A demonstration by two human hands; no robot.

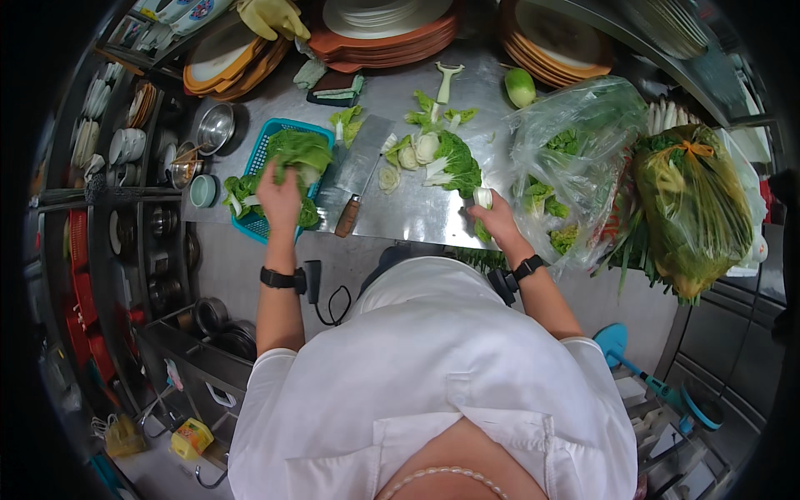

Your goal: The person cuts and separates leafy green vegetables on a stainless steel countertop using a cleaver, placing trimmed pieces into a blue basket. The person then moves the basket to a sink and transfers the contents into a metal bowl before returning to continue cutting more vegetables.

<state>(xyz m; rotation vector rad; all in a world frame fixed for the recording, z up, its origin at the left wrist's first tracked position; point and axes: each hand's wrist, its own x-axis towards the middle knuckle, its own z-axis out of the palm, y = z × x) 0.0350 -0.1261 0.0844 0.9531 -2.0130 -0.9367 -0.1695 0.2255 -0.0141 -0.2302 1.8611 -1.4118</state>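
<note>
Over the teal plastic basket (255, 152), my left hand (279, 197) grips blurred green cabbage leaves (300, 150); more leaves lie in the basket. My right hand (497, 215) closes around a leafy vegetable with a white stem (482, 199) at the steel table's front edge. Between the hands a cleaver (365, 159) with a wooden handle rests flat. Right of its blade are cut stem ends (427, 147) and a green leaf with a white rib (459, 162). A clear plastic bag (581, 106) holding leafy greens is right of my right hand.
Stacked plates on wooden boards (387, 47) line the table's back. A peeler (447, 81) and a green radish (520, 87) lie before them. Metal bowls (216, 128) and a small pale green bowl (203, 190) are at left. A tied yellow bag of greens (694, 206) stands at right.
</note>
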